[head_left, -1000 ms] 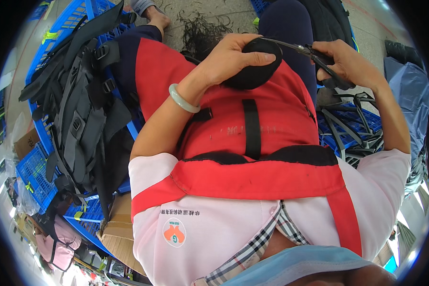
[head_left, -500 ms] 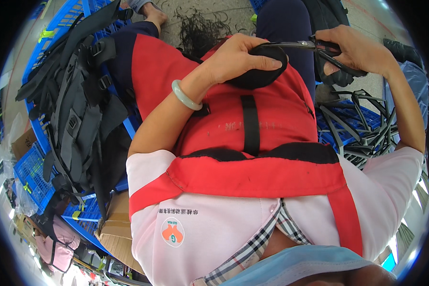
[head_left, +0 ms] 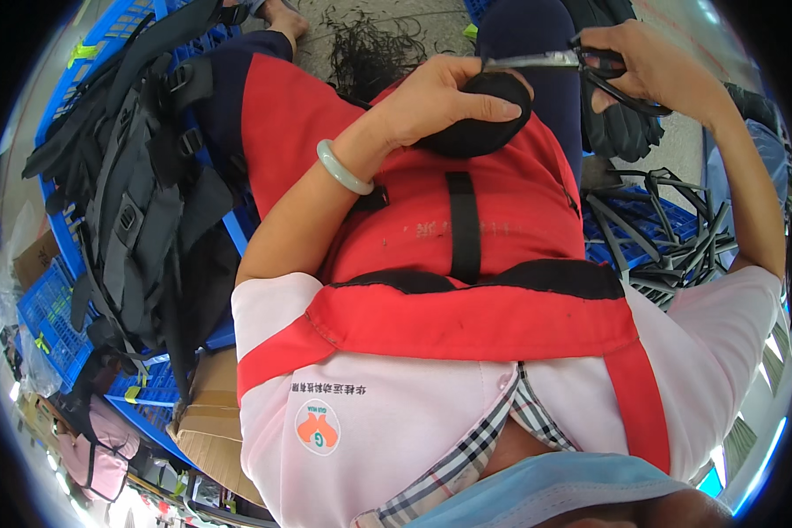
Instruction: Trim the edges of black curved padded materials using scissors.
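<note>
In my left hand (head_left: 444, 104) is a rounded black fabric pad (head_left: 493, 119), pinched with the thumb on top, above the red apron (head_left: 396, 238) over my lap. My right hand (head_left: 647, 66) grips the black handles of a pair of scissors (head_left: 546, 60). Their metal blades point left and meet the far edge of the pad beside my left fingertips. Whether a thread or strip lies between the blades is too small to tell.
On the left a blue plastic crate (head_left: 66, 114) is heaped with black straps and buckles (head_left: 141, 194). Black trimmings (head_left: 370, 53) lie on the floor ahead. To the right, grey-black strips (head_left: 651, 229) fill another blue crate. A cardboard box (head_left: 211, 414) stands at lower left.
The scissors have tilted slightly and shifted a little up and left, their blades now along the pad's far edge. The pad has turned a little in my left hand.
</note>
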`<state>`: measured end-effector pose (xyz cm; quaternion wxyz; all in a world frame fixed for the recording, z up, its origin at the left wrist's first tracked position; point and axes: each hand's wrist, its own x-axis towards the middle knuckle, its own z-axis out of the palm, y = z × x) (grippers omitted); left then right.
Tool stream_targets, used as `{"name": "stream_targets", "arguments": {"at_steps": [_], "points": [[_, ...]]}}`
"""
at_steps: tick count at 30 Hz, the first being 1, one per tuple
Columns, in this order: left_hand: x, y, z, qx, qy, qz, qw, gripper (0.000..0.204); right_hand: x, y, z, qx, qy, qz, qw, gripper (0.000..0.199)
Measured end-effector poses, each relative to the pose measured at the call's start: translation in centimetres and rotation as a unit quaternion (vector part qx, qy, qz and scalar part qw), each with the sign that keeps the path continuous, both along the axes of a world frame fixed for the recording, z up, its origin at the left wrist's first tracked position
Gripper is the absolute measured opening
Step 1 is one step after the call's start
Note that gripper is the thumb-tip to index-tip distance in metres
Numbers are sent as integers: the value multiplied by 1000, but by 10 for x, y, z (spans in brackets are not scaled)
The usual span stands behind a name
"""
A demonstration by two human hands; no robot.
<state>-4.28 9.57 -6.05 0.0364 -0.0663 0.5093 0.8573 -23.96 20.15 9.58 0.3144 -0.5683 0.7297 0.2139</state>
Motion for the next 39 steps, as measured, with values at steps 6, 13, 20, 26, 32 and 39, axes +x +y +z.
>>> {"name": "stream_targets", "arguments": {"at_steps": [6, 13, 20, 26, 32, 39], "points": [[-1, 1, -4, 19, 36, -6, 999, 28, -6, 19, -5, -98, 32, -16, 994, 61], [-3, 0, -2, 30, 25, -18, 999, 29, -12, 27, 1, -136, 12, 24, 990, 61], [-4, 2, -7, 27, 47, -27, 998, 30, -5, 29, -22, -274, 48, 155, 948, 57], [-2, 0, -7, 48, 24, -32, 998, 29, -9, 18, -20, -134, 80, 101, 983, 56], [-1, 2, -5, 18, 37, -5, 999, 28, -8, 16, -20, -216, 64, 182, 957, 56], [2, -6, -4, 47, 23, -7, 999, 32, -10, 17, -19, -162, 77, 86, 980, 54]]}}
